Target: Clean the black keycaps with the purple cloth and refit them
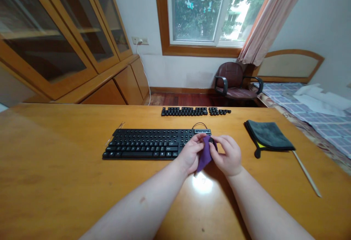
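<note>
My left hand is closed on a small purple cloth, which hangs down between my two hands. Closed too, my right hand pinches a small black keycap against the cloth's upper edge. Both hands are just above the right end of a black keyboard and partly cover it. Its lower rows carry keycaps, while many upper positions show bare switches. Toward the far edge of the table, loose black keycaps are lined up in rows.
A folded dark grey cloth with a yellow patch lies at the right, beside a thin pale stick. The wooden table spans the foreground. Beyond it are an office chair, a bed and a glass-doored cabinet.
</note>
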Available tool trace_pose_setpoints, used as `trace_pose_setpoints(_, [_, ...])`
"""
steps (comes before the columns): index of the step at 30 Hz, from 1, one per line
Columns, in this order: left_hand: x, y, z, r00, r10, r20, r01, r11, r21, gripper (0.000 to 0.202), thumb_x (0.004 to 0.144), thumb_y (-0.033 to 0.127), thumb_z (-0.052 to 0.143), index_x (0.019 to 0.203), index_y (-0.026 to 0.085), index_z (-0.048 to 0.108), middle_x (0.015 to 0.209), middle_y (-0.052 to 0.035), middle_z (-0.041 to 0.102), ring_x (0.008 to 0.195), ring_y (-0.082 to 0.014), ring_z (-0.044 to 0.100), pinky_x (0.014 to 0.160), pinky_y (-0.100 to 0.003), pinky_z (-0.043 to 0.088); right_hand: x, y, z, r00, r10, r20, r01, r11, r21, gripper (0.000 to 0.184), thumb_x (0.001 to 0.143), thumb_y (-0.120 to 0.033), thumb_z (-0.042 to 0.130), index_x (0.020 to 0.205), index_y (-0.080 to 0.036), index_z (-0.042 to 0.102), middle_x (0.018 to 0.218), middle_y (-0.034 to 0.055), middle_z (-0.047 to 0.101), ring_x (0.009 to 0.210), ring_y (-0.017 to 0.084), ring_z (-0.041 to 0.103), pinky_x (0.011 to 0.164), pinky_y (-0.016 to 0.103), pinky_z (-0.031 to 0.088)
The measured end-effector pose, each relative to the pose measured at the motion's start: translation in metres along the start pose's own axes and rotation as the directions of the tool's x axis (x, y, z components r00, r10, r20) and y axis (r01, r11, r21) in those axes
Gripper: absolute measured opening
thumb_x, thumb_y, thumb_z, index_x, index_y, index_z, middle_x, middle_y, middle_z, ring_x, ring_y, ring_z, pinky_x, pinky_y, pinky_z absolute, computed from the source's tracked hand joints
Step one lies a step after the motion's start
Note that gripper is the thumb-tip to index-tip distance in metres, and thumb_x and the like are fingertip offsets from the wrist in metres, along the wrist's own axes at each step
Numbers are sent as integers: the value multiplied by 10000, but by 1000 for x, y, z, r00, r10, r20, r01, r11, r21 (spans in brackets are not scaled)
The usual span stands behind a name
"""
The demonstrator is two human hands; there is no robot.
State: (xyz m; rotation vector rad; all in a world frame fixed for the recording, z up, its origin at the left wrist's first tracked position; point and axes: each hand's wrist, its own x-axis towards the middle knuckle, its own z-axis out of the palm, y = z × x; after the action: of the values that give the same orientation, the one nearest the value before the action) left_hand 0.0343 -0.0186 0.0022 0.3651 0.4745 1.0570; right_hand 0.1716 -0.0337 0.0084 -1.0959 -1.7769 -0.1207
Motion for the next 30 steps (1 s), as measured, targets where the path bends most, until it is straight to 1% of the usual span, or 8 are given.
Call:
trace_pose_setpoints(7, [-1,2,0,999,-42,32,41,998,52,340,639,207,743,933,183,574,856,-18,645,724,-113,618,704,-226,474,0,1,-1,998,-1,56,-1,1000,25,373,749,-202,620,1113,-278,640,824,63,594,741,200,564,672,364,496])
trace_pose_setpoints(11, [-3,3,-2,999,-19,36,18,999,42,291,635,193,716,878,190,555,836,-4,638,725,-117,612,692,-226,471,2,-1,-3,994,0,106,-12,994,111,338,753,-215,623,1081,-286,661,950,78,590,852,217,573,756,392,499])
trace_pose_setpoints(16, [-5,7,-1,999,-15,32,15,1000,8,315,635,226,695,898,215,522,838,3,637,709,-147,615,668,-283,484,5,5,0,971,155,179,-202,939,279,304,866,-267,476,1137,-262,614,1174,98,576,1079,244,548,918,438,452])
trace_pose_setpoints(19, [-5,8,-2,999,-20,49,20,1000,-8,323,641,234,680,923,225,523,860,6,635,725,-154,615,677,-300,485,7,10,2,925,167,342,-274,915,296,312,871,-301,472,1155,-246,590,1116,90,636,1028,241,587,886,416,465])
trace_pose_setpoints(21, [-4,8,-3,998,-23,54,24,1000,-10,319,642,228,671,927,224,526,851,7,631,725,-151,611,680,-293,481,8,11,3,899,188,395,-319,900,298,255,838,-318,525,1054,-230,629,1001,78,672,921,235,615,813,386,483])
trace_pose_setpoints(24, [-4,8,-3,998,-34,45,33,999,10,328,639,214,654,940,225,524,834,5,628,704,-153,607,663,-293,478,9,11,3,889,333,314,-428,848,313,116,775,-314,598,785,-202,627,757,33,635,728,196,589,682,326,468])
trace_pose_setpoints(26, [-4,8,-1,999,-37,40,36,999,22,333,633,201,648,941,227,523,821,10,626,682,-149,603,647,-288,475,9,9,3,877,418,239,-480,793,375,123,743,-298,629,696,-199,573,680,3,572,662,168,546,633,294,439])
trace_pose_setpoints(30, [-3,7,2,1000,12,5,-12,999,34,304,631,180,670,903,201,536,789,18,618,663,-117,591,653,-246,461,5,7,3,891,383,244,-452,701,551,146,710,-313,665,716,-204,569,721,7,567,702,171,537,672,301,430])
